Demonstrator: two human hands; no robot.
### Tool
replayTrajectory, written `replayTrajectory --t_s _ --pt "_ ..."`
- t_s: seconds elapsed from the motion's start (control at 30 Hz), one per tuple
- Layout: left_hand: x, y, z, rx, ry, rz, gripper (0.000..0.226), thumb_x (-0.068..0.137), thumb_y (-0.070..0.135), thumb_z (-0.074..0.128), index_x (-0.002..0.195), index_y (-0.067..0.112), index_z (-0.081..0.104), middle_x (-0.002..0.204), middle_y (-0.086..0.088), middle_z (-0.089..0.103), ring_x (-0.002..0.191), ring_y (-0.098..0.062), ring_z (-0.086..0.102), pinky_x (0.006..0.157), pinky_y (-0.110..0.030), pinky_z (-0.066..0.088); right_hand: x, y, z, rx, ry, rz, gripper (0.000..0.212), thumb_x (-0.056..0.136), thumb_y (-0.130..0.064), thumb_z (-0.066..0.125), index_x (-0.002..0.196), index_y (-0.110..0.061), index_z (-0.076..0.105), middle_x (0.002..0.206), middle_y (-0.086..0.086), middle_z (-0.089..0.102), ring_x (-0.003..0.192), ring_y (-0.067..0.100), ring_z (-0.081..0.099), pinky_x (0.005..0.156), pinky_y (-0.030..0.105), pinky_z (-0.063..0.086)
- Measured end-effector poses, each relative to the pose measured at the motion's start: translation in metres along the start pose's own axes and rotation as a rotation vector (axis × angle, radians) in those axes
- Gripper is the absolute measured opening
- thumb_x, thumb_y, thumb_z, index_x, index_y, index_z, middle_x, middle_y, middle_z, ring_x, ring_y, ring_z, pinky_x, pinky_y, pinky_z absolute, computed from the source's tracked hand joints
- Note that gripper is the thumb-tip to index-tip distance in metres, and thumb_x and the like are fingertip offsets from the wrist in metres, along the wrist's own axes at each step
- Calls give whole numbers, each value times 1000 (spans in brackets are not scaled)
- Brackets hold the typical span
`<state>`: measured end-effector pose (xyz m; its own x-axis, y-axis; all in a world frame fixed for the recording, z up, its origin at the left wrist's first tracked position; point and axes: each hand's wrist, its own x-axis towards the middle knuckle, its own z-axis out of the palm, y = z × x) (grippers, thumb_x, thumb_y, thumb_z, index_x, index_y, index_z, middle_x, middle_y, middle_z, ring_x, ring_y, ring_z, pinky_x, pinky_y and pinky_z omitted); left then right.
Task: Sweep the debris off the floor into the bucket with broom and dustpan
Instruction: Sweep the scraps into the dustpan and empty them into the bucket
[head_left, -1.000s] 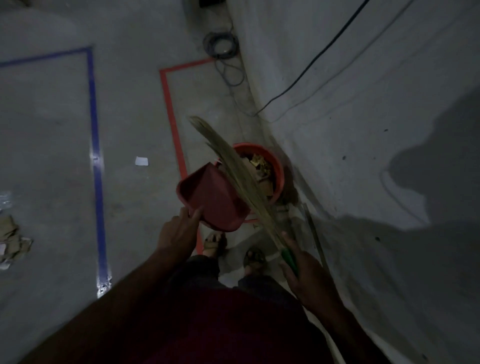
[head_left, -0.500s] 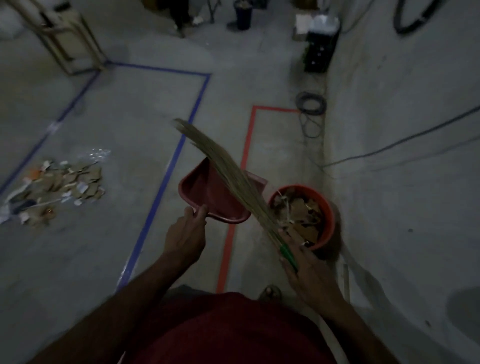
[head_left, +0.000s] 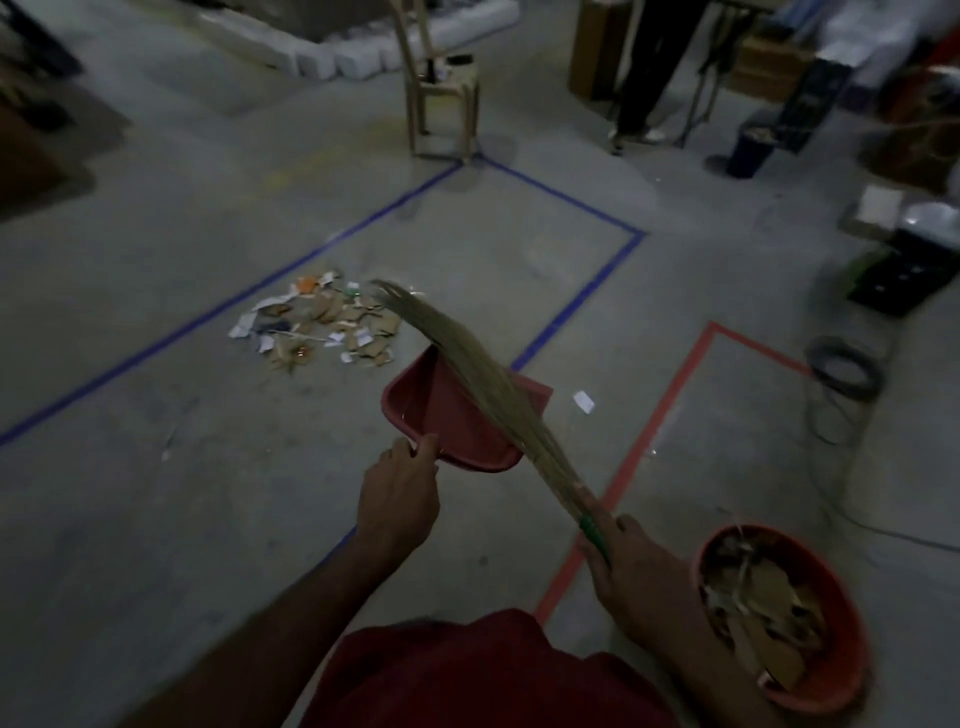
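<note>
My left hand grips the near edge of a red dustpan, held above the floor with nothing visible inside it. My right hand holds the green handle of a straw broom, whose bristles slant up and left across the pan. A pile of debris, paper and cardboard scraps, lies on the concrete floor inside a blue tape rectangle, beyond the broom tip. The orange-red bucket stands at my lower right, filled with cardboard scraps.
A lone white scrap lies right of the dustpan. Red tape and blue tape mark the floor. A plastic chair, a standing person's legs, a dark bin, a coiled cable and boxes stand farther off.
The view has swung left, away from the bucket by the wall. The dustpan and broom have come off the bucket, and the debris pile now lies ahead.
</note>
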<state>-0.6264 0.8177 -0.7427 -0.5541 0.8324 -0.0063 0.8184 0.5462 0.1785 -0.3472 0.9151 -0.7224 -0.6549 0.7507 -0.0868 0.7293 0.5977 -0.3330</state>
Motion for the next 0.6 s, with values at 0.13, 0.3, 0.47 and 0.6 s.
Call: replayTrajectory --t_s 0.13,0.3,0.47,0.6 --pt "6 -59 -3 -19 43 -130 32 86 14 67 116 18 56 84 -10 53 66 -31 54 53 -34 41 44 -51 9 -31 -60 -73 70 100 -43 47 156 -46 5 90 -7 45 58 10 48 50 28 49" --pt "8 -113 -3 -21 137 -287 29 86 14 70 114 15 62 80 -10 53 63 -28 54 52 -31 34 97 -92 21 -57 -150 -174 67 100 -41 48 157 -41 13 85 -6 42 52 7 43 43 24 42" --pt "10 -161 4 -13 146 -425 29 84 9 72 111 13 63 77 -8 52 60 -26 52 51 -29 31 150 -124 36 -60 -242 -281 68 94 -59 30 156 -43 7 91 -3 41 54 6 40 44 20 33" --pt "24 -197 8 -1 106 -550 30 87 12 67 117 15 62 81 -8 53 63 -26 53 51 -29 33 208 -142 49 -2 -265 -350 84 77 -73 8 155 -44 11 90 -3 41 60 6 42 48 22 31"
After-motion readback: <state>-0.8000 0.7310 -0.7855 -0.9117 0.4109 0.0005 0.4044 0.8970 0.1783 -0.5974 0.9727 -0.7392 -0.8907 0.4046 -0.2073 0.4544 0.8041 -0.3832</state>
